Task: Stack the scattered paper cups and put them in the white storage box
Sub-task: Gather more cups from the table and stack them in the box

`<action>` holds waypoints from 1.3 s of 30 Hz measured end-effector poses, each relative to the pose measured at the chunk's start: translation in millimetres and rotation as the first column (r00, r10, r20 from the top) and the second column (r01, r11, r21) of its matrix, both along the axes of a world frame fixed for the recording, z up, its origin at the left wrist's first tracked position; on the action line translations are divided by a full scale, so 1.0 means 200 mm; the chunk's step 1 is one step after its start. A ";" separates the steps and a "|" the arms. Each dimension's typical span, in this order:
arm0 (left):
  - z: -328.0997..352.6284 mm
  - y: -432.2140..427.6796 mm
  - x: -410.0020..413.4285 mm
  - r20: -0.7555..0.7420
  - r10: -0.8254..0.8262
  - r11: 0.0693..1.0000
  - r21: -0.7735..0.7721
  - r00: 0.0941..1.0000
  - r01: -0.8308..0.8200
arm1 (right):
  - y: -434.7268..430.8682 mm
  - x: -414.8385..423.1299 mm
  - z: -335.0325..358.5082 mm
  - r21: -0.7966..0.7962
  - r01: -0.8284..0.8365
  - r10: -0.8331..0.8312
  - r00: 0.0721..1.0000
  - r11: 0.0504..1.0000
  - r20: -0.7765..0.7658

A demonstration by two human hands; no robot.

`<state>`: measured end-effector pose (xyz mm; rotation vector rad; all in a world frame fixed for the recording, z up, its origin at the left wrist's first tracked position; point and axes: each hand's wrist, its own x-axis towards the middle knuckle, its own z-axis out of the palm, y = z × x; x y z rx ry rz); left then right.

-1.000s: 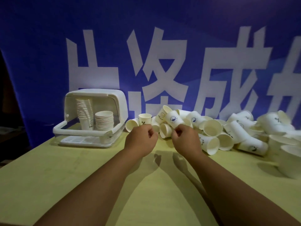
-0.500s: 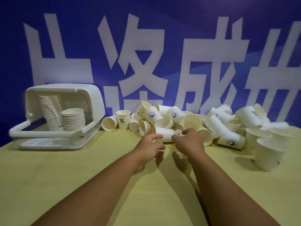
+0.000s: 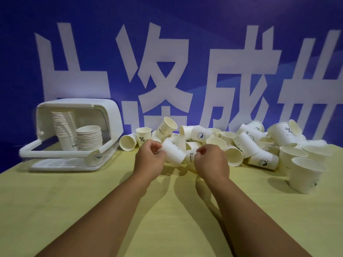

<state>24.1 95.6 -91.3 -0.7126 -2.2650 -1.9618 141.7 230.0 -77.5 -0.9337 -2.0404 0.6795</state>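
The scattered white paper cups [image 3: 245,141] lie in a loose heap along the far edge of the table, from its middle to its right end. There are roughly two dozen, though the pile is too tangled for an exact count. Most lie on their sides; a few at the right end stand upright, among them one wider white paper tub [image 3: 306,177] nearest the camera. At the heap's left end, one cup printed with a percent sign [image 3: 142,139] stands upright. Just beside it, one cup printed HELLO [image 3: 165,128] leans tilted on the others.

Both hands reach into the heap's near edge, close together but apart. The left hand [image 3: 148,160] has its fingers curled and seems to pinch the closed end of one plain white paper cup [image 3: 174,154] lying on its side. The right hand [image 3: 211,162] is also curled, touching or just beside one cup lettered in blue [image 3: 191,157]; I cannot tell whether it holds anything.

The white plastic storage box [image 3: 111,115] sits at the table's far left, well apart from the hands, with its hood lid raised. Inside stand two stacks of cups: one tall stack [image 3: 63,127] at the back left and one short stack [image 3: 90,136] beside it.

The pale yellow-green table [image 3: 74,201] carries everything. Behind it hangs a blue banner with large white characters [image 3: 222,25].
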 end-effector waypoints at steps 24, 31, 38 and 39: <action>0.30 -0.72 -0.42 -0.465 0.242 0.964 0.018 0.851 -0.265 | -0.44 -0.47 0.22 0.217 -0.198 0.261 0.913 0.956 -0.314; 0.34 -0.84 -0.56 -0.498 0.328 0.944 0.135 0.803 -0.302 | -0.57 -0.72 0.26 0.227 -0.269 0.338 0.865 0.936 -0.371; 0.39 -0.88 -0.62 -0.472 0.414 0.904 0.314 0.778 -0.290 | -0.65 -0.96 0.35 0.187 -0.355 0.401 0.789 0.916 -0.465; 0.40 -0.88 -0.63 -0.484 0.429 0.897 0.329 0.763 -0.296 | -0.67 -0.99 0.36 0.183 -0.363 0.406 0.785 0.914 -0.468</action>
